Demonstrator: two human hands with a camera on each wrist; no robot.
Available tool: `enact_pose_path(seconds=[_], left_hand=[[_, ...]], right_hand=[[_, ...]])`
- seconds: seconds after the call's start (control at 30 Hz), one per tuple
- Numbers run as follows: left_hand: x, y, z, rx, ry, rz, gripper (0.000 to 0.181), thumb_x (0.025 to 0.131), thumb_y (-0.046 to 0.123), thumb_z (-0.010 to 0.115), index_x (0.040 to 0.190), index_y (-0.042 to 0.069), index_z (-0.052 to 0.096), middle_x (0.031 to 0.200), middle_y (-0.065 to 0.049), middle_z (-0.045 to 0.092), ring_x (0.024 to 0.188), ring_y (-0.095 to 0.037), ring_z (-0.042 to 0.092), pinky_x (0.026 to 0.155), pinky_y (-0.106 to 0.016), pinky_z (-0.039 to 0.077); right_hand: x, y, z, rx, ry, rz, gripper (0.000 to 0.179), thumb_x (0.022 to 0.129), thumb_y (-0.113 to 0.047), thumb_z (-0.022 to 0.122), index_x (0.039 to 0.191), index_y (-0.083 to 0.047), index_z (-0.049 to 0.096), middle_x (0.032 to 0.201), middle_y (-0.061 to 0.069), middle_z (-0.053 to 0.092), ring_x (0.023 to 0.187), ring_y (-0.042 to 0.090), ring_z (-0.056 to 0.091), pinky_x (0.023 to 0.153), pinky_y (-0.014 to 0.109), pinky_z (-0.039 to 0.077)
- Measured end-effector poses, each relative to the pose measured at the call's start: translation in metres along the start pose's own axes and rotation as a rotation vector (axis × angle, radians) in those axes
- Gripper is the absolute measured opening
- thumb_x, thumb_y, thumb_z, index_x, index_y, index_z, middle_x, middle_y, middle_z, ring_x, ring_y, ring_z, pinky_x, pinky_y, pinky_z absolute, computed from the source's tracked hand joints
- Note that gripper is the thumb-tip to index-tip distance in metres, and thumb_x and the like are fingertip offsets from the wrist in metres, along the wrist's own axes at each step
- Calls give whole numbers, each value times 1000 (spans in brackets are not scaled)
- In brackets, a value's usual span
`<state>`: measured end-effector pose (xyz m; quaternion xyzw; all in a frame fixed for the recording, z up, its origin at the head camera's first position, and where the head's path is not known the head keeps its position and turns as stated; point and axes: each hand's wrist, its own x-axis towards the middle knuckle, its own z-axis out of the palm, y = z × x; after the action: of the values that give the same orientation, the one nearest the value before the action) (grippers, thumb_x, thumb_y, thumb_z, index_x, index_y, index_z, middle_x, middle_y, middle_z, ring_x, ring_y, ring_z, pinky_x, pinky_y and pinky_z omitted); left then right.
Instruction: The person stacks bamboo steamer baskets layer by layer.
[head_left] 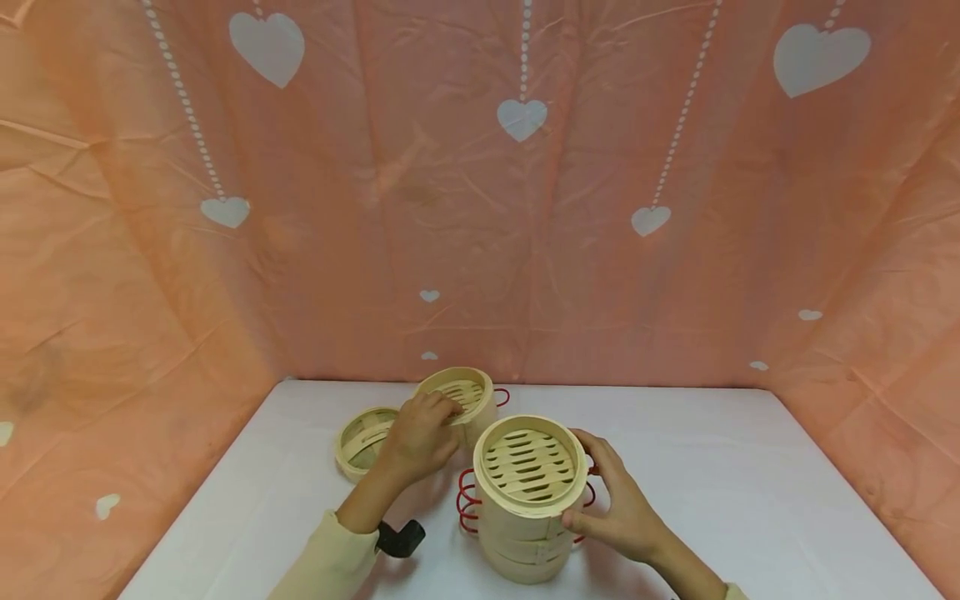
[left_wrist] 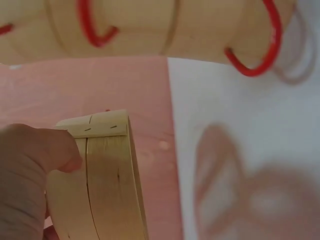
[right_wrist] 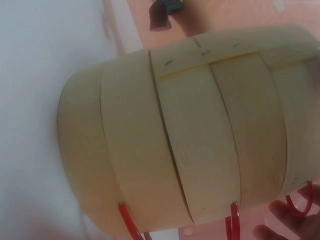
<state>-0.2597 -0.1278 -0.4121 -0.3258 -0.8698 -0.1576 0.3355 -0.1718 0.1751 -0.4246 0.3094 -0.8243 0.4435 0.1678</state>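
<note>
A stack of bamboo steamer baskets (head_left: 521,540) with red loop handles stands at the front middle, its slatted top tier facing up. My right hand (head_left: 611,504) holds the stack's upper right side, thumb in front and fingers around the back. Farther back is a single bamboo steamer basket (head_left: 486,414), with a red loop on its right. Reaching over its near rim, my left hand (head_left: 422,436) grips the wall; the left wrist view shows the thumb pressed on the outside of that basket (left_wrist: 107,175). The other left fingers are mostly hidden there.
Left of the back basket lies a shallow round bamboo piece (head_left: 347,454) with a woven inside, partly behind my left arm. A white-covered table (head_left: 697,467) carries everything. Peach cloth (head_left: 465,217) with white hearts hangs behind and at both sides.
</note>
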Motion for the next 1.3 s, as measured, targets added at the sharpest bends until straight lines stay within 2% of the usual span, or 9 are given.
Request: enact_pose_path(seconds=[0.33,0.57,0.7,0.83,1.03,1.3], left_hand=[[15,12,-32,9,109,76,24,69,13,71,93,12,65,88,0,62,78,-22,57,64,-37,47],[23,29,-56,-17,118,69,27,69,10,69,96,13,65,91,1,61,84,-21,56,70,-37,46],[26,40,-67,-20,120,87,27,69,10,66,95,13,65,91,1,62,86,-21,57,73,-37,46],[28,47,-74,-12,131,111,27,69,9,66,96,13,65,91,1,62,86,-20,57,73,-37,45],[30,57,-82,-60,124,114,28,70,9,65,98,13,65,93,1,61,90,-20,56,78,-38,45],[31,76,-91,-91,131,205,29,69,9,65,98,14,64,95,4,62,90,-17,56,75,-34,44]], right_hand=[[0,-1,0,5,1,2,87,75,-43,78,147,-19,35,139,-1,46,121,6,43,88,31,45],[0,3,1,6,-11,30,88,72,-37,80,147,-19,35,140,-2,45,122,4,42,89,30,45],[0,4,0,8,-10,29,90,70,-32,81,146,-18,35,140,-2,45,122,5,43,89,29,45],[0,3,-1,9,-8,25,92,68,-30,82,146,-18,35,140,-2,45,121,5,43,89,29,45],[1,2,-2,16,-12,28,93,67,-29,82,147,-19,35,140,-3,45,122,6,43,89,29,44],[1,4,-1,15,-13,23,92,67,-30,82,146,-18,35,140,-2,45,119,6,44,89,29,45]])
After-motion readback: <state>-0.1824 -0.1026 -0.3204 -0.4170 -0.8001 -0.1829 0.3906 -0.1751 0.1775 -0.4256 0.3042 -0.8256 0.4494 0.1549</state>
